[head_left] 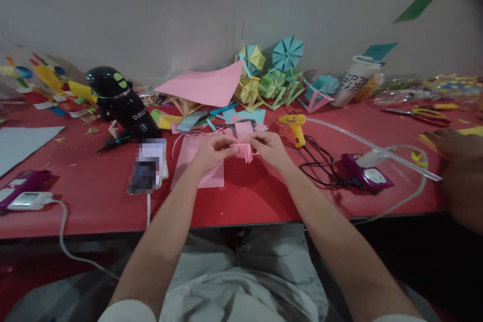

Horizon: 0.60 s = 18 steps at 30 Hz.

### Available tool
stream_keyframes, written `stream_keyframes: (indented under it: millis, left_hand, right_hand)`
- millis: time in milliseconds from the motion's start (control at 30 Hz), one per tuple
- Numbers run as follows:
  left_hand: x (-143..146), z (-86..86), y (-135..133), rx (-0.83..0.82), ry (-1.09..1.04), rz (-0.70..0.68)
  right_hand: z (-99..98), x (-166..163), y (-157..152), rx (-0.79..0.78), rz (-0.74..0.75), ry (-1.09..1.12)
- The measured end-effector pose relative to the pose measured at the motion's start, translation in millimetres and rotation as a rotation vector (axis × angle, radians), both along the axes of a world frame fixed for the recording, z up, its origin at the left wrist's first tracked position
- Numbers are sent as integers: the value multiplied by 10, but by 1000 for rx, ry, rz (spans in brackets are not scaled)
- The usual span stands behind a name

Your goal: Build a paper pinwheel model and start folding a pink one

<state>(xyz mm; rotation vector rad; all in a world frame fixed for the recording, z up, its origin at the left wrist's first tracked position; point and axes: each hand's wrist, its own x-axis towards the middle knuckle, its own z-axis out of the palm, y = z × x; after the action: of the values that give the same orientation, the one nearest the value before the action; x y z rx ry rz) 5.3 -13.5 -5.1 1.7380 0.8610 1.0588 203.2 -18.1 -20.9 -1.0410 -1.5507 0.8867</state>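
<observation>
Between my two hands is a small piece of folded pink paper (243,151), with a fold hanging down at its front. My left hand (215,152) pinches its left side, thumb and finger together. On the opposite side my right hand (268,148) grips it with bent fingers. A pink paper sheet (211,177) lies flat on the red table beneath my left hand. Just behind the hands are a pink square (244,130), scissors partly hidden among scraps, and blue paper pieces (192,119).
A yellow glue gun (293,126) with a black cord lies to the right, near a purple power strip (366,173). At left stand a black bottle (123,105) and a phone (149,166). Folded paper umbrellas (287,55) line the wall. Another person's hand (453,141) rests at far right.
</observation>
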Motion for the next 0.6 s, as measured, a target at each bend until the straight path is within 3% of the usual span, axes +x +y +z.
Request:
stream_keyframes:
  millis: [133,400,600]
  left_hand:
    - [9,-22,7,22,25,57]
    - [-23,-109,81,110,15,317]
    - [-4,-79,62,131,37,278]
  right_hand:
    - [14,-37,-22,34,-36,-35]
    - [-3,-52,-21,111,-99,-57]
    - [-31,-60,-20,125,-1,-134]
